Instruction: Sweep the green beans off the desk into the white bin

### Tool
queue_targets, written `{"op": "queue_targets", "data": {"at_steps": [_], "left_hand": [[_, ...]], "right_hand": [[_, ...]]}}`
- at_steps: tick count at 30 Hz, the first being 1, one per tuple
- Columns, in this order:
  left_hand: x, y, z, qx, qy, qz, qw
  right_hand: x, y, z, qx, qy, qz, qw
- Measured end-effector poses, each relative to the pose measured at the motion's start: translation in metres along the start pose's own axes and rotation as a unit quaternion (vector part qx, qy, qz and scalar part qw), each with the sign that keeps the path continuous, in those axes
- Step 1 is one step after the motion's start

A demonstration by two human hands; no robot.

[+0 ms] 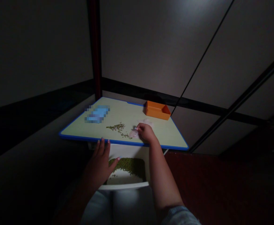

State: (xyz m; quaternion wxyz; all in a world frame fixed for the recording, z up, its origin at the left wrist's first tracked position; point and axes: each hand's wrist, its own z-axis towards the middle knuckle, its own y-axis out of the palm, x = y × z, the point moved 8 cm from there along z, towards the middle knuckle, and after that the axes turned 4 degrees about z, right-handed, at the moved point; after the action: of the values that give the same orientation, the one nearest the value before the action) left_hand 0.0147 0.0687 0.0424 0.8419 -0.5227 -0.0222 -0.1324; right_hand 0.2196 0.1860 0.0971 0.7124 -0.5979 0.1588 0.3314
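My right hand [146, 132] is closed in a pinch over the tabletop. Its fingertips are at a crumpled, pale, see-through piece [134, 134] that looks like thin plastic; whether they grip it or something tiny, I cannot make out. Just left of it lie scattered small green beans [118, 126], like mung beans. My left hand [103, 161] has its fingers spread, the tips at the table's near blue edge. Its thumb reaches over a white drawer-like tray [125, 186], in which more green beans [129, 165] are heaped toward the back.
The pale tabletop [123, 107] has a raised blue rim. An orange open box [158, 111] stands at its far right corner. A blurred-out light blue item [97, 114] lies at the left. Panelled walls [151, 47] rise close behind and to the left.
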Motion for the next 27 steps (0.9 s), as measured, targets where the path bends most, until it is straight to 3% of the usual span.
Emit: {"op": "queue_targets", "data": {"at_steps": [13, 27], "left_hand": [[0.002, -0.002, 0.0, 0.005, 0.005, -0.002, 1.0], [0.002, -0.003, 0.0, 0.007, 0.002, -0.014, 1.0]], "right_hand": [[0.0, 0.006, -0.003, -0.022, 0.005, 0.054, 0.998], [-0.015, 0.016, -0.001, -0.031, -0.03, 0.016, 0.999]]}}
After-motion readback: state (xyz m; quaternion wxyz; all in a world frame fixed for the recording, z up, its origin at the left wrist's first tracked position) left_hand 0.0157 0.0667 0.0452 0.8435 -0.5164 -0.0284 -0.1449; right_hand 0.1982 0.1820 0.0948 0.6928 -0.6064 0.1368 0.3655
